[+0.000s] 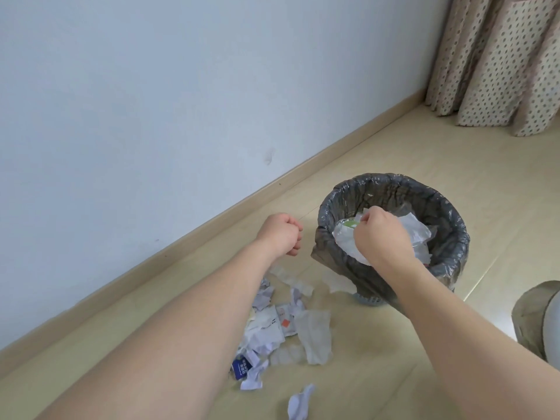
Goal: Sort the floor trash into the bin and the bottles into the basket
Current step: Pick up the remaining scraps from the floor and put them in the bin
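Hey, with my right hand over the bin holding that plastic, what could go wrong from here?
1. The crumpled clear plastic wrapper pinched in the right hand hangs over the near rim of the round bin with the grey liner bag; released here, it might slide outside.
2. The liner sags loosely down the front, so pushing might drag it in.
3. The scattered white paper scraps lie beneath the forearms and may scatter.
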A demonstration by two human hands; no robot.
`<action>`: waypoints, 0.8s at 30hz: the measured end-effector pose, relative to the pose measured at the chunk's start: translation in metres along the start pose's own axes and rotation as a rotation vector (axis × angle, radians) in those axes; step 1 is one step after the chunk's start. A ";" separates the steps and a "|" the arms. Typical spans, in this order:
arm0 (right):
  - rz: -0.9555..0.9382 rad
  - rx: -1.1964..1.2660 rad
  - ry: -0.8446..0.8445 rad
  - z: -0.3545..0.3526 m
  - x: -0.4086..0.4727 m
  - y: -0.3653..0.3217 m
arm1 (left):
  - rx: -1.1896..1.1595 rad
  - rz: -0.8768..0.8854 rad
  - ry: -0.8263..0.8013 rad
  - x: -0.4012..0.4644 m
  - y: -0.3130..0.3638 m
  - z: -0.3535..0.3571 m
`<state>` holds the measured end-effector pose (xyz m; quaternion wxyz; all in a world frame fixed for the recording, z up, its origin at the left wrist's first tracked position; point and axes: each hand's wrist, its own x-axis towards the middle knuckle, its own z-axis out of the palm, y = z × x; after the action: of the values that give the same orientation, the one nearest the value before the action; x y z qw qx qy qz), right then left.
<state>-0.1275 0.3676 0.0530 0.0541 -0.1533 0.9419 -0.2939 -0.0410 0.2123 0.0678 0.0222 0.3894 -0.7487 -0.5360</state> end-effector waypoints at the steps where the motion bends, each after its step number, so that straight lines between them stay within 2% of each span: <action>1: 0.015 -0.007 -0.017 0.000 0.000 0.005 | 0.005 -0.058 -0.019 0.001 -0.003 0.003; 4: 0.044 -0.008 -0.096 0.003 -0.002 0.016 | 0.128 -0.203 -0.144 0.000 -0.025 0.015; 6: 0.065 -0.018 -0.126 0.001 0.000 0.022 | 0.297 -0.213 -0.274 -0.005 -0.045 0.027; 9: 0.089 -0.058 -0.130 -0.002 0.003 0.030 | 0.696 -0.035 -0.413 -0.015 -0.076 0.052; 11: 0.065 -0.097 -0.140 -0.001 0.001 0.031 | 0.968 0.121 -0.450 -0.016 -0.095 0.074; 13: 0.018 -0.138 -0.148 0.001 0.000 0.030 | 1.138 0.275 -0.453 -0.015 -0.115 0.099; 15: -0.014 -0.164 -0.146 -0.001 0.002 0.030 | 1.217 0.417 -0.445 -0.016 -0.130 0.123; 18: -0.036 -0.194 -0.122 -0.002 0.006 0.034 | 1.193 0.574 -0.434 -0.016 -0.151 0.144; 24: -0.072 -0.239 -0.139 0.010 0.002 0.039 | 1.244 0.684 -0.358 -0.020 -0.173 0.135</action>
<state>-0.1375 0.3923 0.0222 0.0901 -0.2123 0.9580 -0.1702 0.0092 0.3093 -0.1231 -0.1598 -0.0192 -0.9865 -0.0300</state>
